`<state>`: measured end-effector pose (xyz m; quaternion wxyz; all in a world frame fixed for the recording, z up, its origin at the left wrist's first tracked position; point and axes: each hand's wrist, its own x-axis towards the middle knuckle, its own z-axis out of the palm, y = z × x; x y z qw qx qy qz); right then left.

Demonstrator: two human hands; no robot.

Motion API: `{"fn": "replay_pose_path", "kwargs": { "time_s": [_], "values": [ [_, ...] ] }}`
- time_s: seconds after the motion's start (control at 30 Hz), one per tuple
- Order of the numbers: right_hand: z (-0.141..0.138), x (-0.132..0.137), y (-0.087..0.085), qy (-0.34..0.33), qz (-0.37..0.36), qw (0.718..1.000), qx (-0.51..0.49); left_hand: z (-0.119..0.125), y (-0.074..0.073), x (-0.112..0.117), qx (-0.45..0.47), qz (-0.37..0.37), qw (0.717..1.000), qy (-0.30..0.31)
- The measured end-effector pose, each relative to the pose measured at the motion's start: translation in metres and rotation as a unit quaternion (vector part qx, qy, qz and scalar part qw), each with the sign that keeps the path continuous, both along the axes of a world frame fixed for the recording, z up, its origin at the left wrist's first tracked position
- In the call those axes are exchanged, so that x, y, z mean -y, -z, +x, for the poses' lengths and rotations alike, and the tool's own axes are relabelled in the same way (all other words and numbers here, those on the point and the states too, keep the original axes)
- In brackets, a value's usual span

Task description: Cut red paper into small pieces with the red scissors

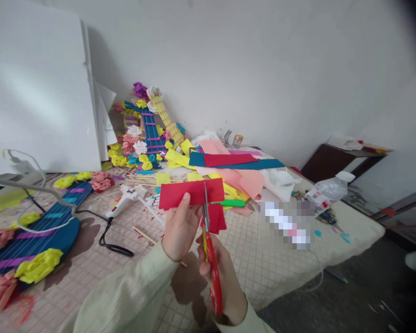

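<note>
My left hand (pixel 181 226) pinches a strip of red crepe paper (pixel 175 193), thumb on top, and holds it level above the table. In my right hand (pixel 225 273) is a pair of scissors (pixel 214 270) with red handles and a bit of yellow on the inner side. Their blades cross the strip right of its middle, pointing away from me. Beneath the strip, smaller red paper pieces (pixel 217 218) lie on the table. Part of my right hand's fingers is hidden by the scissor handles.
A blue paper guitar with crepe flowers (pixel 64 219) lies at left beside a white glue gun (pixel 119 203). More decorated guitars (pixel 152 127) lean on the wall. Coloured paper sheets (pixel 242 180) pile up behind my hands. A plastic bottle (pixel 329 192) lies near the right edge.
</note>
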<state>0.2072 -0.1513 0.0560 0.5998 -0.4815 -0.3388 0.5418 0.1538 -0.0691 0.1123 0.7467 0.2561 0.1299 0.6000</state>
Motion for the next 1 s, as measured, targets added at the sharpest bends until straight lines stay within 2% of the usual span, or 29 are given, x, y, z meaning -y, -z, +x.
{"fn": "replay_pose_path", "kwargs": {
  "time_s": [0.4, 0.83, 1.0],
  "values": [
    [0.003, 0.001, -0.001, -0.019, -0.008, 0.999, 0.028, -0.001, 0.000, 0.001, -0.012, -0.011, 1.000, 0.005],
    [-0.001, -0.003, 0.011, -0.003, -0.025, 0.998, 0.066, 0.000, -0.001, -0.001, -0.007, -0.014, 1.000, -0.004],
    [0.001, -0.001, 0.007, 0.000, -0.027, 0.998, 0.060, -0.006, -0.003, -0.001, 0.012, -0.025, 0.999, 0.039]
  ]
}}
